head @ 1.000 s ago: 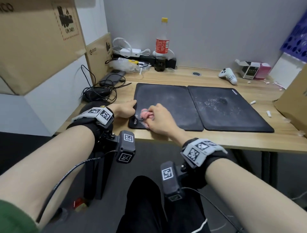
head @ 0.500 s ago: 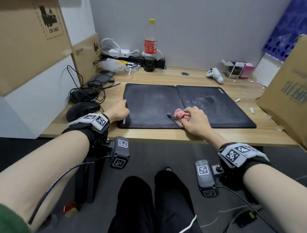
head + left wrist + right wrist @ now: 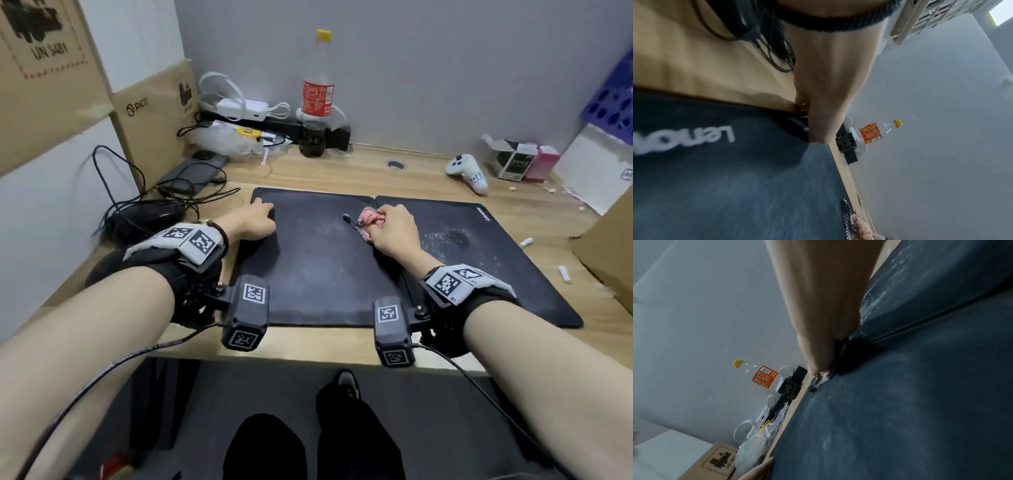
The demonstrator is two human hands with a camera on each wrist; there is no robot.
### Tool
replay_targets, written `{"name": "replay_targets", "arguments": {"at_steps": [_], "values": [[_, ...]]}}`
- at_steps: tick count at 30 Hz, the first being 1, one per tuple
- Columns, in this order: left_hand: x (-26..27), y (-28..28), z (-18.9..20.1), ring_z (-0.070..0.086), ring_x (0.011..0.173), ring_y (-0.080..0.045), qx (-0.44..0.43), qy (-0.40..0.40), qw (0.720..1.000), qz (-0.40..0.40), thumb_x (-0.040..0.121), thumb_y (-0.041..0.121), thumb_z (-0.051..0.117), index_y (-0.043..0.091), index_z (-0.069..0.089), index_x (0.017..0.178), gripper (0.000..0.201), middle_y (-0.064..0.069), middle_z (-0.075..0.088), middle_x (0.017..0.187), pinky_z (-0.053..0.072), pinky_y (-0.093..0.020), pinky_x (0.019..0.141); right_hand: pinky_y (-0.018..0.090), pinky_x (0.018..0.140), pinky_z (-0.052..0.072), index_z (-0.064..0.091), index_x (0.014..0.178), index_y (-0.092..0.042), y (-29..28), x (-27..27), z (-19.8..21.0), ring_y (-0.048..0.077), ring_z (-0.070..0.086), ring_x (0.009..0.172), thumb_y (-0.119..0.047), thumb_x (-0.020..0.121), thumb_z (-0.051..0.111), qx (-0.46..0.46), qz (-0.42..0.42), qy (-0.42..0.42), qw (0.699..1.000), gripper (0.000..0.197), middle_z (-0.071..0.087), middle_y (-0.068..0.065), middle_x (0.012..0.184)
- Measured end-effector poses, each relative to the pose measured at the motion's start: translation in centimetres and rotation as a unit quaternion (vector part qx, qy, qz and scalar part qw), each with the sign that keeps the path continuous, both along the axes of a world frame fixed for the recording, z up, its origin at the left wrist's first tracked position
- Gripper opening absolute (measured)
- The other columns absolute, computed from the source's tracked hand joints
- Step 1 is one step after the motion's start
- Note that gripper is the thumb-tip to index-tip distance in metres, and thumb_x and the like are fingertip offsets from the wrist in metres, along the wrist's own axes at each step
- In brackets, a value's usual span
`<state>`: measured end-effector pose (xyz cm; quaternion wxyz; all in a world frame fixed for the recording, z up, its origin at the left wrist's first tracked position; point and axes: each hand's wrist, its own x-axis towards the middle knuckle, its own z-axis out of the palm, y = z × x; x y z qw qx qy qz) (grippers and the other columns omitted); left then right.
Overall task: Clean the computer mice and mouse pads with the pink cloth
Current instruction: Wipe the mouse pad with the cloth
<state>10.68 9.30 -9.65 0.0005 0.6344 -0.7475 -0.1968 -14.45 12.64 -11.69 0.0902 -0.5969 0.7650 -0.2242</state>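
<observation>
Pink cloth [image 3: 371, 219] in right hand [image 3: 394, 233]

Office desk [image 3: 342, 171] (cluttered): mouse pads [image 3: 325, 267], cables [image 3: 144, 192], cardboard boxes [image 3: 154, 113].

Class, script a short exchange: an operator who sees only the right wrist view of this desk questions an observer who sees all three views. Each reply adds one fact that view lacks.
Operator: The right hand holds the pink cloth on a pad. Where are the mice?
Observer: One black mouse lies among cables, left of the left mouse pad.
Operator: And the left hand?
Observer: The left hand grips that pad's far left corner.
</observation>
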Motion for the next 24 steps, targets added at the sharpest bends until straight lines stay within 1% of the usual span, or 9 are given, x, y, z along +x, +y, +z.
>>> {"name": "replay_targets", "arguments": {"at_steps": [2, 4, 6, 9, 11, 14, 17, 21, 24], "values": [[0.4, -1.6, 0.0, 0.019, 0.145, -0.03, -0.003, -0.013, 1.0, -0.01, 0.094, 0.015, 0.037, 0.013, 0.016, 0.153, 0.062, -0.011, 0.005, 0.161, 0.021, -0.033, 0.114, 0.038, 0.086, 0.046, 0.067, 0.106, -0.007, -2.8, 0.1, 0.0, 0.04, 0.056, 0.108, -0.02, 0.085, 0.062, -0.004, -0.001, -0.006, 1.0, 0.025, 0.06, 0.019, 0.114], [0.5, -2.5, 0.0, 0.03, 0.14, -0.032, -0.003, -0.018, 1.0, -0.014, 0.092, 0.013, 0.038, 0.012, 0.022, 0.151, 0.061, -0.011, 0.018, 0.158, 0.028, -0.034, 0.109, 0.038, 0.082, 0.049, 0.07, 0.099, -0.005, -5.1, 0.4, 0.1, 0.04, 0.059, 0.102, -0.019, 0.083, 0.062, -0.004, -0.003, -0.009, 1.0, 0.022, 0.065, 0.019, 0.107], [0.3, -3.4, 0.2, 0.042, 0.128, -0.034, -0.013, -0.014, 1.0, -0.018, 0.09, 0.01, 0.037, 0.011, 0.031, 0.145, 0.055, -0.014, 0.037, 0.145, 0.034, -0.032, 0.094, 0.037, 0.083, 0.051, 0.07, 0.099, -0.007, -7.2, 0.5, -0.1, 0.039, 0.061, 0.1, -0.02, 0.083, 0.061, -0.007, -0.006, -0.012, 1.0, 0.023, 0.065, 0.018, 0.107], [0.2, -4.3, 0.2, 0.043, 0.123, -0.032, -0.022, -0.019, 0.999, -0.022, 0.09, 0.006, 0.037, 0.011, 0.034, 0.144, 0.054, -0.015, 0.042, 0.138, 0.029, -0.029, 0.081, 0.036, 0.08, 0.051, 0.07, 0.1, -0.004, -9.2, 0.5, -0.1, 0.038, 0.061, 0.1, -0.018, 0.084, 0.06, -0.008, 0.005, 0.0, 1.0, 0.023, 0.066, 0.019, 0.106], [0.3, -4.4, 0.0, 0.041, 0.128, -0.032, -0.032, -0.023, 0.999, -0.025, 0.09, 0.006, 0.037, 0.012, 0.031, 0.147, 0.057, -0.015, 0.039, 0.143, 0.031, -0.029, 0.087, 0.036, 0.078, 0.049, 0.069, 0.099, 0.0, -9.7, 0.5, 0.2, 0.038, 0.06, 0.099, -0.016, 0.085, 0.061, -0.005, 0.009, 0.003, 1.0, 0.023, 0.066, 0.022, 0.104], [0.3, -4.0, -0.5, 0.032, 0.137, -0.034, -0.046, -0.045, 0.997, -0.036, 0.09, 0.009, 0.038, 0.014, 0.025, 0.15, 0.062, -0.013, 0.024, 0.154, 0.03, -0.037, 0.108, 0.033, 0.074, 0.045, 0.068, 0.101, -0.001, -8.4, 0.7, 0.6, 0.038, 0.06, 0.098, -0.016, 0.085, 0.061, 0.008, 0.014, -0.001, 1.0, 0.022, 0.066, 0.021, 0.103], [0.3, -3.2, -1.0, 0.028, 0.138, -0.036, -0.056, -0.075, 0.994, -0.05, 0.089, 0.012, 0.036, 0.012, 0.023, 0.15, 0.062, -0.016, 0.021, 0.154, 0.029, -0.044, 0.11, 0.03, 0.071, 0.041, 0.068, 0.095, -0.003, -5.2, 1.3, 1.2, 0.039, 0.06, 0.096, -0.015, 0.083, 0.061, 0.028, 0.022, -0.003, 0.999, 0.018, 0.065, 0.019, 0.099], [0.5, -1.0, -1.6, 0.017, 0.142, -0.038, -0.055, -0.084, 0.993, -0.057, 0.095, 0.014, 0.03, 0.006, 0.017, 0.15, 0.057, -0.021, 0.018, 0.154, 0.017, -0.043, 0.115, 0.03, 0.073, 0.04, 0.067, 0.091, -0.005, 0.0, 2.7, 2.0, 0.037, 0.06, 0.101, -0.017, 0.08, 0.064, 0.047, 0.036, 0.007, 0.998, 0.016, 0.065, 0.015, 0.095], [0.8, 0.9, -1.9, 0.01, 0.145, -0.035, -0.063, -0.083, 0.993, -0.058, 0.102, 0.019, 0.022, 0.001, 0.014, 0.15, 0.052, -0.024, 0.012, 0.155, 0.008, -0.038, 0.118, 0.029, 0.071, 0.038, 0.05, 0.08, -0.011, 2.9, 4.4, 3.3, 0.038, 0.059, 0.104, -0.019, 0.077, 0.066, 0.1, 0.069, 0.042, 0.992, 0.019, 0.061, 0.016, 0.101]]}}
